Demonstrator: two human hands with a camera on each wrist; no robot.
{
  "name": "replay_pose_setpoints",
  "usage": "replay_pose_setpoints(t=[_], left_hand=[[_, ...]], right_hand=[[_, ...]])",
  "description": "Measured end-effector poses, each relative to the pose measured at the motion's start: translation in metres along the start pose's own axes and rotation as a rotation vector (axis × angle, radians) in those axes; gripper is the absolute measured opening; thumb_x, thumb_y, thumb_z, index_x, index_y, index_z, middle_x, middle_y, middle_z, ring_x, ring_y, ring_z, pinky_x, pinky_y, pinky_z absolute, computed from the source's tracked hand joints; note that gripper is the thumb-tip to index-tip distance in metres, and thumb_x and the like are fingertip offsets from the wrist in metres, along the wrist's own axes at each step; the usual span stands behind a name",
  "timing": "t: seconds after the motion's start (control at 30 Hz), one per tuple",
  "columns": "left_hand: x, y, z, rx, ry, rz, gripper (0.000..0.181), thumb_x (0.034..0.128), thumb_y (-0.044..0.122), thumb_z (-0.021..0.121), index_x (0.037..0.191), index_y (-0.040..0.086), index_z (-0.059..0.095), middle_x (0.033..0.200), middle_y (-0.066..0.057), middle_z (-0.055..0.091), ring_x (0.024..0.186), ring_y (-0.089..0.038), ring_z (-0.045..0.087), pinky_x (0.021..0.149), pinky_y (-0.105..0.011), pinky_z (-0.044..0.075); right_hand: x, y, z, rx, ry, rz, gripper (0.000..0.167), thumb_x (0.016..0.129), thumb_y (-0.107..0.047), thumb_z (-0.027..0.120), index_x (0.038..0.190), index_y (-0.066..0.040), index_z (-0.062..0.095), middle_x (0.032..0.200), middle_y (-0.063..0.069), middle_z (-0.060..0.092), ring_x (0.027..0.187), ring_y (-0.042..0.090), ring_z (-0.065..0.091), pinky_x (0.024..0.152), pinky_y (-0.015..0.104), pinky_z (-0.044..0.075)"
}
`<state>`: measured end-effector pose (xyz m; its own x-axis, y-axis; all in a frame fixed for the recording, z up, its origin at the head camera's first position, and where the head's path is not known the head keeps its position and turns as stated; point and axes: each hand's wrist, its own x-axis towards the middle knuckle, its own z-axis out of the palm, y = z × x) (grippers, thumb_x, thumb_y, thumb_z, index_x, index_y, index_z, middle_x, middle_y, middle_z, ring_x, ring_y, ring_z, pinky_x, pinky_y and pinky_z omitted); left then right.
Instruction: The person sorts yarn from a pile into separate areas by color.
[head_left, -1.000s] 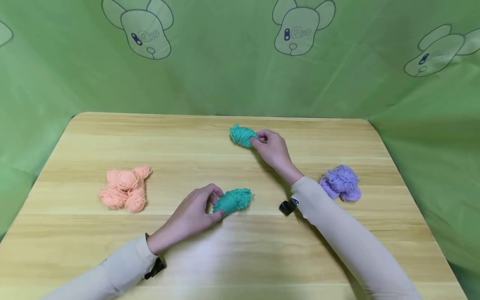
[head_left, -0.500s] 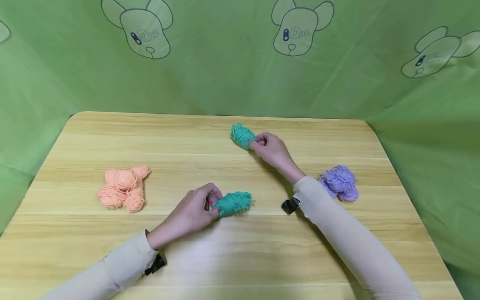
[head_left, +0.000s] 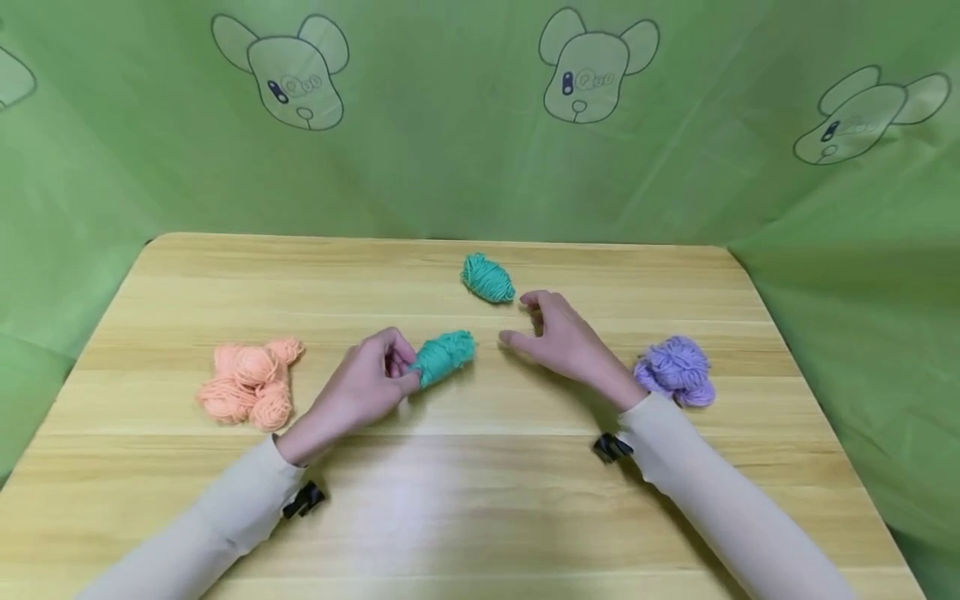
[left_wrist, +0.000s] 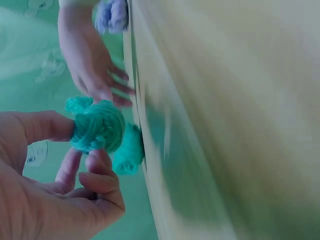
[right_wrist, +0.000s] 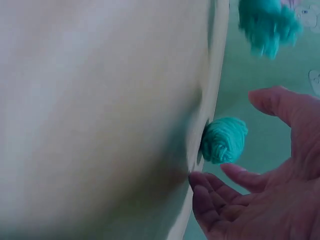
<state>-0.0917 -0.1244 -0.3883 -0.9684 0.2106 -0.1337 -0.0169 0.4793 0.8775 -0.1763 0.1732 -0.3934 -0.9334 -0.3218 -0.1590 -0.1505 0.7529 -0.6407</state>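
Between thumb and fingers, my left hand pinches one end of a teal yarn skein, which the left wrist view shows lifted off the wood. A second teal skein lies near the table's far edge. Just to its lower right is my right hand, thumb and fingers spread apart and touching nothing. In the right wrist view, the lying teal skein appears beyond the parted fingers.
A pile of several peach yarn balls sits at the left of the wooden table. Purple yarn skeins are heaped at the right, beside the right forearm. Green printed cloth hangs behind and along the sides.
My right hand has let go of the far teal skein and drawn back toward the lower right. The left hand has carried its skein up and left, farther from the near edge.
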Motion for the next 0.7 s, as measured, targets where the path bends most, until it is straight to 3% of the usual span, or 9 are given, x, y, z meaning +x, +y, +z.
replay_pose_setpoints(t=[0.13,0.27,0.43,0.7], left_hand=[[0.011,-0.001,-0.003,-0.02,0.057,-0.019,0.018,0.0925,0.005,0.076,0.105,0.006,0.064,0.093,-0.008,0.062,0.083,-0.025,0.059,0.074,-0.035,0.052],[0.021,-0.002,-0.005,-0.046,0.116,-0.036,0.018,0.0923,0.006,0.076,0.105,0.006,0.064,0.092,-0.008,0.062,0.083,-0.025,0.059,0.075,-0.037,0.052],[0.032,-0.002,-0.006,-0.052,0.178,-0.03,0.018,0.0932,0.007,0.075,0.106,0.004,0.062,0.091,-0.009,0.061,0.081,-0.026,0.058,0.076,-0.04,0.051],[0.043,0.003,0.002,-0.027,0.243,0.015,0.015,0.0919,0.008,0.075,0.1,0.004,0.063,0.085,-0.008,0.061,0.076,-0.024,0.057,0.07,-0.038,0.05]], right_hand=[[-0.024,0.004,0.004,-0.063,-0.015,-0.097,0.091,0.105,-0.056,0.068,0.168,-0.002,0.031,0.17,0.024,0.034,0.155,0.044,0.035,0.123,0.07,0.025],[-0.044,0.007,0.009,-0.134,-0.017,-0.191,0.094,0.106,-0.062,0.06,0.173,-0.009,0.022,0.179,0.019,0.016,0.163,0.042,0.018,0.123,0.077,0.009],[-0.068,0.01,0.009,-0.217,0.006,-0.238,0.088,0.109,-0.065,0.051,0.175,-0.016,0.021,0.181,0.008,0.004,0.165,0.039,0.007,0.125,0.072,0.006],[-0.096,0.017,0.006,-0.315,0.169,-0.28,0.08,0.11,-0.059,0.053,0.175,-0.021,0.026,0.182,0.004,0.01,0.166,0.033,0.009,0.127,0.067,0.012]])
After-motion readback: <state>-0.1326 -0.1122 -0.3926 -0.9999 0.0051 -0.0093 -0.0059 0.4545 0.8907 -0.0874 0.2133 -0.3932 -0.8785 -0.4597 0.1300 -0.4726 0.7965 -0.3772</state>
